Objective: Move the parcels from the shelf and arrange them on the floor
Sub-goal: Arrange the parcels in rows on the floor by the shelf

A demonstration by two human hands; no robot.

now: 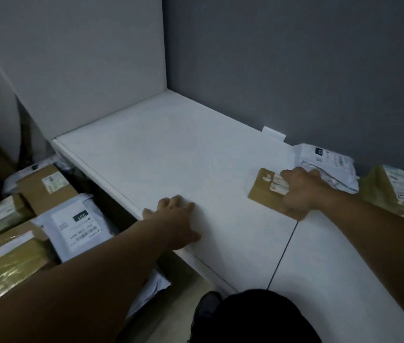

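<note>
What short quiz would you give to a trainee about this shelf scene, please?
1. True or false: the left hand holds a parcel.
2. What does the right hand grip? A) a roll of tape B) the small brown parcel C) a bottle
3. Fill in: the white mailer left of the shelf shows the number ___.
Key: 1 false, it rests flat on the shelf; 2 B; 3 231.

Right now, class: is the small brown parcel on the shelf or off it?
On: the small brown parcel lies flat on the white shelf, right hand holding it.
</note>
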